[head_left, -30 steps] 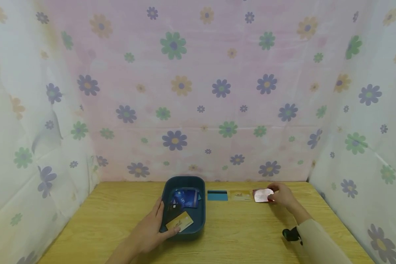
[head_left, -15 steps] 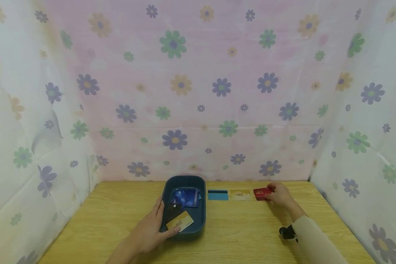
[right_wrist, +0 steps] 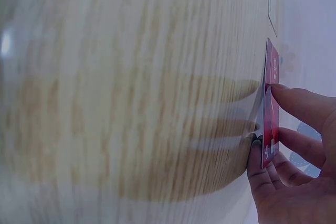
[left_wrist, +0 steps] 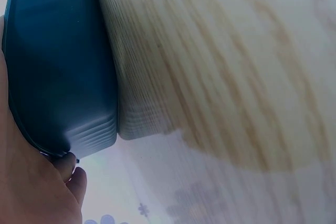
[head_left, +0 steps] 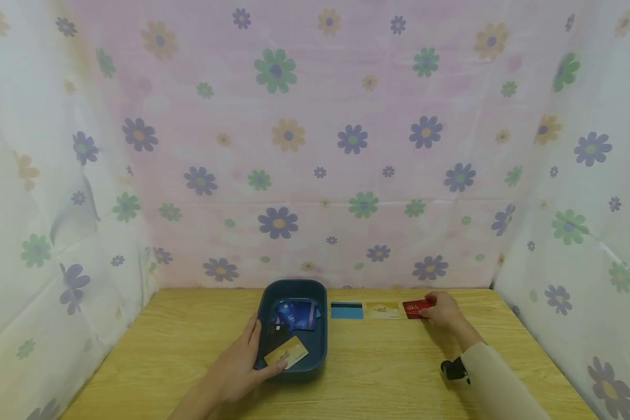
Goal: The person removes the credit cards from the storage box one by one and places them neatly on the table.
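My left hand [head_left: 234,363] grips the near left side of a dark blue tray [head_left: 322,344], fingers on the outer wall and thumb over the rim. Inside lie a gold card [head_left: 289,351] by the thumb, a black card [head_left: 276,337] partly under it, and overlapping blue cards [head_left: 300,315]. My right hand [head_left: 448,310] pinches a red VIP card [head_left: 412,308] by its right part, close over the table. The right wrist view shows the thumb on the face of the red card [right_wrist: 271,108]. In the left wrist view, fingertips press the tray wall [left_wrist: 63,66].
Between the tray and the red card, a light blue card with a dark stripe [head_left: 346,310] and another gold card [head_left: 382,310] lie in a row on the wooden table [head_left: 378,373]. Flowered cloth [head_left: 315,186] walls the table's back and sides.
The glare has left the red card, so its VIP lettering shows as it lies flatter. My right hand has shifted slightly left; the left hand and tray hold still.
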Motion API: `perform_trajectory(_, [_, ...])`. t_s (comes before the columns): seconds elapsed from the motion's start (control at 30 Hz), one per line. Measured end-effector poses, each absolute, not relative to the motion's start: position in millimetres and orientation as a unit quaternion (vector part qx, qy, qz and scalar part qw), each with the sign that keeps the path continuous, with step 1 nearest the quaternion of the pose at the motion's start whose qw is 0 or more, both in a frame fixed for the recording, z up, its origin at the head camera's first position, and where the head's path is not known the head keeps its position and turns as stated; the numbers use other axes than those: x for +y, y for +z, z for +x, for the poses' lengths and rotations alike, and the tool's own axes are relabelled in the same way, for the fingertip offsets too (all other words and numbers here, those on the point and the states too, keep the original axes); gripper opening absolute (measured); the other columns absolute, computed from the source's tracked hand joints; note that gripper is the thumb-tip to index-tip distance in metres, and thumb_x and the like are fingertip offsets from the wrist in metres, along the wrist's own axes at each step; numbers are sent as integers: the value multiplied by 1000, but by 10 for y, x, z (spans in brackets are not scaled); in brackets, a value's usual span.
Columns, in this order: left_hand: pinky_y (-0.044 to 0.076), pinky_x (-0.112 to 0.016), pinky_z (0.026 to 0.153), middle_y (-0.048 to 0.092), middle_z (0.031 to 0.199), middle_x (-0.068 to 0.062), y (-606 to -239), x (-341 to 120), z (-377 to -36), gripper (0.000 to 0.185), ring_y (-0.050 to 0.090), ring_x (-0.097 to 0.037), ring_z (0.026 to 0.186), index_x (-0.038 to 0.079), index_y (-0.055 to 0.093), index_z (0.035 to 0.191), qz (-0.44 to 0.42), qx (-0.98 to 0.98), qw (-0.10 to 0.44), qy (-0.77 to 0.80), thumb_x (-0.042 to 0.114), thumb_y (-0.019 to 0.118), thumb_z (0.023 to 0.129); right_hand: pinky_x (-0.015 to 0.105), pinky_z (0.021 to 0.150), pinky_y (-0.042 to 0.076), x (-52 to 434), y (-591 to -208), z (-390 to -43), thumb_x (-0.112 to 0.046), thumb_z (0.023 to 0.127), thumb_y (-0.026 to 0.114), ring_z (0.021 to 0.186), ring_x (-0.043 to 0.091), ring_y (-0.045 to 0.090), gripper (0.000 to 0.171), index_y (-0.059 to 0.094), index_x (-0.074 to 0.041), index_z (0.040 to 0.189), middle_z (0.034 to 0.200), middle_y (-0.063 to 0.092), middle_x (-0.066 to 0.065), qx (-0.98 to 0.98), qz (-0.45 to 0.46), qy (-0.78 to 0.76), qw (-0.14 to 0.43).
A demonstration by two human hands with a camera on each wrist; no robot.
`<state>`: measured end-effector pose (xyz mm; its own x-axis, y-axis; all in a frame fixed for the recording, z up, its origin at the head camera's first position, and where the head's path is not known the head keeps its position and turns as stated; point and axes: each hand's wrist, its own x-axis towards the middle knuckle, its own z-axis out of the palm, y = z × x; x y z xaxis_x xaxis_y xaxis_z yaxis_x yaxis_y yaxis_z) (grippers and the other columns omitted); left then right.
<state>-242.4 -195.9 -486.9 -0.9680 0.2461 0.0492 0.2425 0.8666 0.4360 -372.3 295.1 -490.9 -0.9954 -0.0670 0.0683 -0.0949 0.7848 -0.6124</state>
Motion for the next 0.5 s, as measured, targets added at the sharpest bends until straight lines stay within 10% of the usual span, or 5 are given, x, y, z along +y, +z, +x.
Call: perform_trajectory(0.5, [37, -62, 112, 7, 170, -22, -4870, -1961, -2420, 117, 34, -48, 146, -4, 13, 162, 126, 967, 1, 223, 79, 54, 89, 57, 93, 51, 2915, -4900, -3733, -5, 89, 72, 105, 45, 61, 48, 56, 24, 124, 117, 62, 38, -948, 39, 315, 17])
